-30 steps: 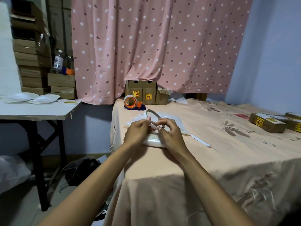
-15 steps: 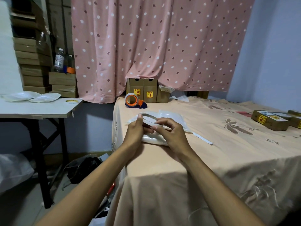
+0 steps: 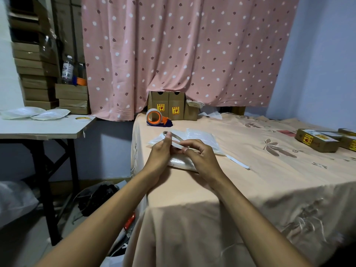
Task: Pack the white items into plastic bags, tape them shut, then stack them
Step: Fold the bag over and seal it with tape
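A clear plastic bag with a white item (image 3: 183,162) lies near the left edge of the cloth-covered table (image 3: 250,180), under my hands. My left hand (image 3: 160,153) and my right hand (image 3: 200,157) pinch a thin white strip (image 3: 176,139) that loops up above the bag. A second clear bag (image 3: 202,136) lies flat just behind. Another loose white strip (image 3: 238,162) rests on the cloth to the right. An orange tape dispenser (image 3: 157,118) stands at the far left corner.
Small brown cartons (image 3: 169,107) stand by the pink curtain. More cartons (image 3: 316,139) lie at the right edge. A white side table (image 3: 42,129) on the left holds white packed bags (image 3: 34,113) and a tape roll (image 3: 83,118). Stacked cardboard boxes (image 3: 36,74) rise behind it.
Both hands have shifted slightly toward the left and back while working the white strip; the strip's loop now stands up by my left thumb. The camera tilted up a little.
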